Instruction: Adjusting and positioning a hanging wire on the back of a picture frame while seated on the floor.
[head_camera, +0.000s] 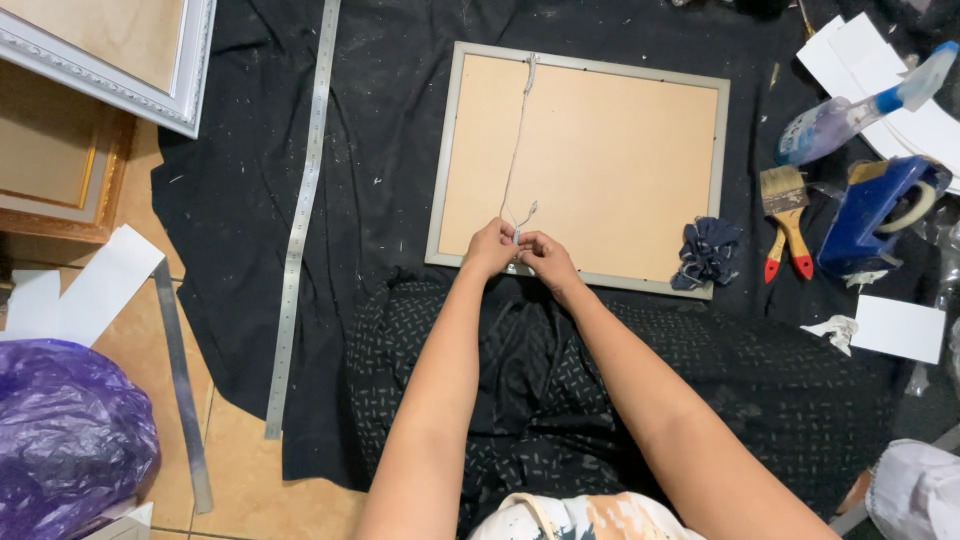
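A picture frame (578, 160) lies face down on a black cloth (240, 200), its tan backing board up and its grey rim showing. A thin string (517, 140) runs from the top edge of the frame down to the bottom edge. My left hand (490, 247) and my right hand (545, 256) meet at the bottom edge of the frame. Both pinch the lower end of the string between their fingertips.
A long metal ruler (303, 210) lies left of the frame. To the right are a dark rag (706, 252), a paintbrush (786, 215), a spray bottle (860, 105), a blue tape dispenser (880, 212) and white cards (897, 327). Other frames (110, 60) and a purple bag (70, 435) are on the left.
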